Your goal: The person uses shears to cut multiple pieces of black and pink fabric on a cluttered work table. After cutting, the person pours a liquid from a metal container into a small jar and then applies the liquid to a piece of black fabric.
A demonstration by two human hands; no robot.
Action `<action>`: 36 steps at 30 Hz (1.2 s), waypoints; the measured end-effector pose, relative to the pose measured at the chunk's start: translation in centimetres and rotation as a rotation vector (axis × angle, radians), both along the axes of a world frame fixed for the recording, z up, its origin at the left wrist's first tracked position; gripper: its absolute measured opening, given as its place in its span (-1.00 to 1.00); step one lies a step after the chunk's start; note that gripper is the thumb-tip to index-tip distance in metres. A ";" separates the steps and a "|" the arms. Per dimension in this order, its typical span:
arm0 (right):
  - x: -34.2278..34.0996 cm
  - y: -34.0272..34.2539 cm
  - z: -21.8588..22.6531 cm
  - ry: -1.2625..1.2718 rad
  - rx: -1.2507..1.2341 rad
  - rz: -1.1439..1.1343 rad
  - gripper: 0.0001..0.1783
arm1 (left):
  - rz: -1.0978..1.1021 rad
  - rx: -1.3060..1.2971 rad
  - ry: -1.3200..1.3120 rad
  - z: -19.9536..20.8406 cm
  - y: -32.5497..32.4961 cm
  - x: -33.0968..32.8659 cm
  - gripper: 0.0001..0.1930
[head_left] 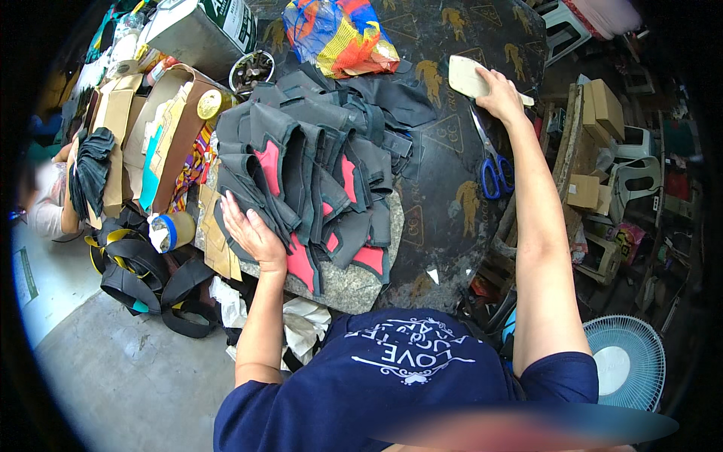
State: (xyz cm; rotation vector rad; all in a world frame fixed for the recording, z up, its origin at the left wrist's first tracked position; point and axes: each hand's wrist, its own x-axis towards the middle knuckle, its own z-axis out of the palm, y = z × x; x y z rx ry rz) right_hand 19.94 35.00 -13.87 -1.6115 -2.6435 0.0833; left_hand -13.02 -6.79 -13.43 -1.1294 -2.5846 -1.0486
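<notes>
My left hand (254, 235) lies with fingers stretched out against the near left side of a pile of dark grey cut pieces (301, 181), several with pink-red patches. The pieces look like sheet fabric or leather and overlap on a speckled stone slab (350, 290). Far to the right, my right hand (498, 96) is closed over the middle of a cream paddle-shaped tool (465, 77), whose narrow end sticks out beyond the hand. Just below that hand, scissors with blue handles (495, 175) lie on the dark patterned tabletop (425, 226).
A colourful plastic bag (343, 38), a metal tin (203, 34) and a small container (251, 69) stand behind the pile. Cardboard (173, 135) and a blue-lidded jar (173, 231) are at left, near another person's arm (69, 218). A fan (625, 361) stands at lower right.
</notes>
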 end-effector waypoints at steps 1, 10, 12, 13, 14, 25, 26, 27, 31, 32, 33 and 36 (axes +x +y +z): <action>-0.1 0.0 -0.1 -0.023 0.013 0.021 -0.28 | 0.002 -0.002 0.001 0.0 0.0 0.0 -0.49; -8.1 -4.9 3.9 0.072 -0.102 0.247 -0.60 | -0.004 -0.003 0.013 0.0 0.0 0.0 -0.48; -8.5 -5.2 5.3 0.292 -0.095 0.303 -0.59 | -0.016 0.004 0.021 0.0 0.0 -0.1 -0.48; -8.4 -4.8 6.1 0.367 -0.068 0.240 -0.57 | -0.008 -0.001 0.020 0.0 0.0 0.0 -0.48; -8.1 -4.3 6.8 0.362 -0.026 0.111 -0.56 | 0.000 -0.004 0.020 0.0 0.0 0.0 -0.48; -10.3 -7.3 5.4 0.367 -0.190 0.051 -0.55 | 0.042 -0.007 0.002 -0.3 0.0 0.0 -0.46; -10.2 -6.9 6.2 0.367 -0.153 0.015 -0.56 | 0.040 -0.003 0.010 -0.3 0.0 0.0 -0.46; -10.0 -6.2 7.2 0.377 -0.106 -0.055 -0.57 | 0.039 0.000 0.021 -0.3 0.0 0.1 -0.46; -10.9 -4.7 10.7 0.560 0.043 -0.083 -0.64 | 0.048 -0.007 0.007 -0.1 0.0 0.2 -0.46; -11.8 -4.5 11.3 0.609 0.081 -0.087 -0.66 | 0.053 -0.012 0.006 -0.1 0.0 0.2 -0.46; -12.7 -4.5 11.7 0.685 0.148 -0.016 -0.67 | 0.052 -0.014 0.012 0.0 0.0 0.2 -0.46; -15.8 -3.9 12.5 0.853 0.052 -0.006 -0.68 | 0.053 -0.007 0.017 0.1 0.0 0.2 -0.46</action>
